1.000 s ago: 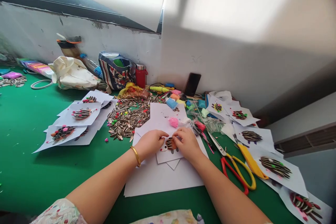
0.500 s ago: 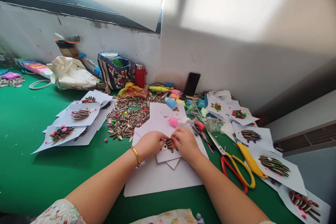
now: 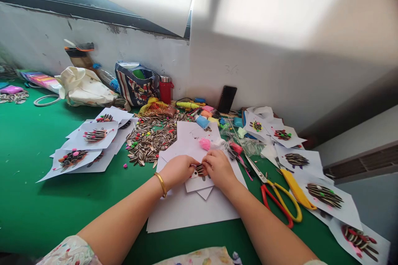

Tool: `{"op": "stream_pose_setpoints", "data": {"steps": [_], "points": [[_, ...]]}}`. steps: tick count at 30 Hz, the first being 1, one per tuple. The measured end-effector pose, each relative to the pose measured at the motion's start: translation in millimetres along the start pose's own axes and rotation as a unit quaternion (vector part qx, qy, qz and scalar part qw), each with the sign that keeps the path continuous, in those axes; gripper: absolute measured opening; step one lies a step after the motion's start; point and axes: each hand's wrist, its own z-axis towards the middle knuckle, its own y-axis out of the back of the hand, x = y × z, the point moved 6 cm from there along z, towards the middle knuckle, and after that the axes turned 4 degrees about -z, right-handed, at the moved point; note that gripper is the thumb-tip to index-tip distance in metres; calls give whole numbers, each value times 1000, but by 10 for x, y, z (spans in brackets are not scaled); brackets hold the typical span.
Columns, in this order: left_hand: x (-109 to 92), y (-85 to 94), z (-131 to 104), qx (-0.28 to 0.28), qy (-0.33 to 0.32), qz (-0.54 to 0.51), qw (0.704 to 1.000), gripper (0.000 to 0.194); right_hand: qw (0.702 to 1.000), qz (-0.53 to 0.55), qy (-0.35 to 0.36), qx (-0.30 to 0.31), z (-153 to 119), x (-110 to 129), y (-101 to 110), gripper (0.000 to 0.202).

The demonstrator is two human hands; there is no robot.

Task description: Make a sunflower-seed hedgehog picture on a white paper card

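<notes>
Between my two hands lies a small hedgehog figure (image 3: 201, 170) made of striped sunflower seeds on a brown body, with a pale face at its left end. It sits on a white paper sheet (image 3: 194, 187), which rests on other sheets. My left hand (image 3: 180, 172), with a gold bangle on the wrist, has thumb and fingertips closed at the figure's upper left. My right hand (image 3: 220, 170) has curled fingers at its upper right, covering part of it. Whatever is between the fingertips of either hand is hidden. A pink clay lump (image 3: 204, 144) lies just beyond them.
A heap of sunflower seeds (image 3: 151, 145) lies left of the papers. Finished hedgehog sheets are at left (image 3: 96, 136) and right (image 3: 326, 196). Scissors (image 3: 276, 198) and a yellow cutter (image 3: 297, 188) lie near my right forearm. A phone (image 3: 226, 99) leans on the wall.
Almost nothing differs. Both hands stay at the hedgehog figure, with at most a slight shift of the right fingers.
</notes>
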Motion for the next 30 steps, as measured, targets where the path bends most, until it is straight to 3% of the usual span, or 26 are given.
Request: {"op": "stream_pose_setpoints", "data": {"steps": [23, 30], "points": [[10, 20, -11, -1, 7, -23, 1000, 43, 1000, 4, 8, -14, -31, -2, 38, 17], [114, 48, 12, -36, 31, -77, 996, 38, 999, 17, -2, -43, -47, -85, 96, 21]]}}
